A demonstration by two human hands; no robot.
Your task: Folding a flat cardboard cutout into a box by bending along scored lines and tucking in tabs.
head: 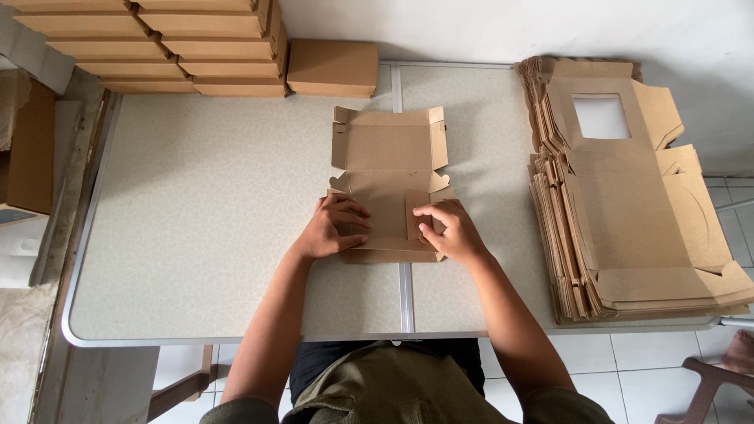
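Grey table (196, 235): left hand (334, 228) flat, right hand (446, 229) grip pinching cardboard box (389, 149) flap.

Half-folded brown cardboard box (389, 184) — lid flap open and flat, near walls partly raised — at mid-table.

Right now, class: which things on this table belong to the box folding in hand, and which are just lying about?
In hand:
- half-folded brown box blank
- left hand, pressing its near panel
- right hand, folding a side flap

Lying about:
- stack of flat blanks to the right
- finished closed boxes stacked at the far left
- single closed box
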